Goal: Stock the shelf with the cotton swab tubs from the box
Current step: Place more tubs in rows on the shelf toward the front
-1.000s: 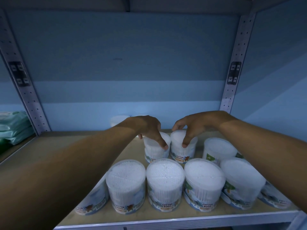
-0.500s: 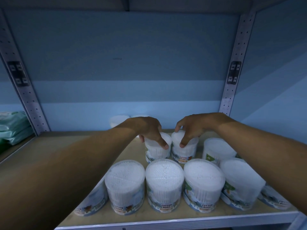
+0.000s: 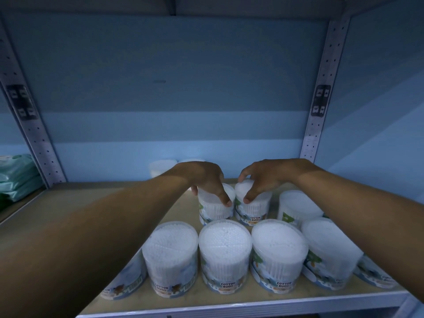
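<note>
Clear round cotton swab tubs stand on the wooden shelf (image 3: 68, 203). My left hand (image 3: 204, 177) grips the lid of one tub (image 3: 215, 210) in the second row from above. Right beside it, my right hand (image 3: 261, 177) grips the lid of the neighbouring tub (image 3: 254, 210). Both tubs stand upright on the shelf and touch each other. A third tub (image 3: 296, 207) stands to their right. In front, a row of several tubs (image 3: 224, 255) lines the shelf's edge. Behind my left hand, another tub (image 3: 160, 167) shows at the back wall. No box is in view.
Perforated metal uprights (image 3: 317, 120) frame the bay on both sides, with a blue back wall and a shelf board overhead. Green wipe packs (image 3: 16, 177) lie in the bay to the left. The left half of the wooden shelf is bare.
Both hands stay on the same two tubs; they have shifted only slightly, nudging the tubs a little on the shelf.
</note>
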{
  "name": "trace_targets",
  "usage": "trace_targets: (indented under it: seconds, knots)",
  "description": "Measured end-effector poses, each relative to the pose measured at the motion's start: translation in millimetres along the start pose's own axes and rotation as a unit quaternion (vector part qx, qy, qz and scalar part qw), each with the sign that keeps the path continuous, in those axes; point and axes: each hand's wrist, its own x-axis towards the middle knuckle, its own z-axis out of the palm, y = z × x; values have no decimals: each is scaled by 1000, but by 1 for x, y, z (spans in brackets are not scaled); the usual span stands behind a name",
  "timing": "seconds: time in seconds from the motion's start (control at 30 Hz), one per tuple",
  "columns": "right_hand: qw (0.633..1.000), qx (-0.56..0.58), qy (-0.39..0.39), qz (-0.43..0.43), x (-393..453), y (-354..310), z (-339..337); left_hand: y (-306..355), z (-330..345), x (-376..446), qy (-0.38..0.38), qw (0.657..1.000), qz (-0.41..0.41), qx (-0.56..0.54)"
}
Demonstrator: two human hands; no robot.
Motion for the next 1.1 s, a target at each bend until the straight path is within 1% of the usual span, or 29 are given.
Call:
trace_targets:
  seconds: [0.37,0.57,1.1]
  knots:
    - [999,-14,-33,-9,-11,-5,-3,3,1,-6,-10,1000,-3,-2]
    - [999,-18,-42,-9,-23,-9,-4,8,1,-14,-12,1000,-5,15]
    - [998,-29,-47,-2,-48,-17,-3,12,5,-22,-28,1000,-1,6]
